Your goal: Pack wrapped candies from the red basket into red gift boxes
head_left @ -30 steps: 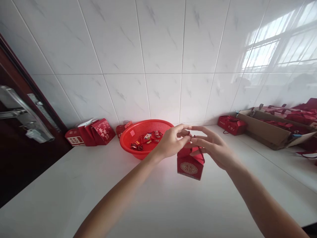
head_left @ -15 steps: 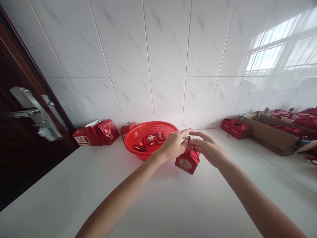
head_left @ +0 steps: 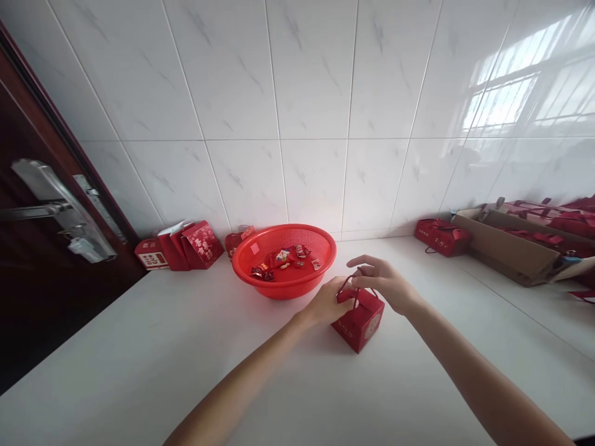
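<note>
A small red gift box (head_left: 357, 328) with a round pale emblem and a dark red cord handle is on the white table, a corner toward me. My left hand (head_left: 328, 302) grips it at its left side, thumb in front and the other fingers hidden behind. Over the box, my right hand (head_left: 379, 282) pinches the cord handle between thumb and fingers. Just left of my hands, a red plastic basket (head_left: 288, 290) holds several wrapped candies (head_left: 283, 255) and a peanut.
Red boxes and bags (head_left: 190, 246) stand against the tiled wall at the left. More red boxes (head_left: 444, 238) sit at the right, beside a cardboard carton (head_left: 509, 254) containing red packages. A dark door with a metal handle (head_left: 65, 210) is at far left.
The red box has turned and shifted toward me. My left hand has moved down from the cord to the box's side. My right hand has lowered slightly, staying at the cord.
</note>
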The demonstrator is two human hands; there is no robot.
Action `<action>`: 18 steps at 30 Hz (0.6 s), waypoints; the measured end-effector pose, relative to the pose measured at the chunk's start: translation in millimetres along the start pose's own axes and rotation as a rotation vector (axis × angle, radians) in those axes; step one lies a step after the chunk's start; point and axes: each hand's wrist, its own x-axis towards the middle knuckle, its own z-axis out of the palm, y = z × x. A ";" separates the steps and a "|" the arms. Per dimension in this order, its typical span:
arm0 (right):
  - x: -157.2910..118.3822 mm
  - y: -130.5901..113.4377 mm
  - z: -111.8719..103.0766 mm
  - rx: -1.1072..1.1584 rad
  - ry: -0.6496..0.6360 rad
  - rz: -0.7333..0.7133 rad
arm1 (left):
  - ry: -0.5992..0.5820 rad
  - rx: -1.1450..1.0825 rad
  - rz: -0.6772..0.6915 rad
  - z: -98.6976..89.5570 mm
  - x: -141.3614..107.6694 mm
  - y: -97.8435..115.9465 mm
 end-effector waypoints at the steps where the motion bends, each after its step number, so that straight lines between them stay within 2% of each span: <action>1: -1.1 0.4 -1.0 -0.036 0.006 0.001 | 0.000 -0.015 -0.011 0.8 -0.2 -0.8; 6: -6.8 1.3 -7.4 -0.124 0.026 -0.007 | -0.002 -0.044 -0.011 3.3 -0.7 -3.3; 13: -10.8 3.4 -11.1 -0.041 -0.084 0.003 | 0.023 -0.266 -0.217 15.7 -5.5 -10.7; 18: -8.3 11.6 -6.1 -0.054 -0.057 0.029 | 0.039 -0.407 -0.179 21.1 -7.6 -15.6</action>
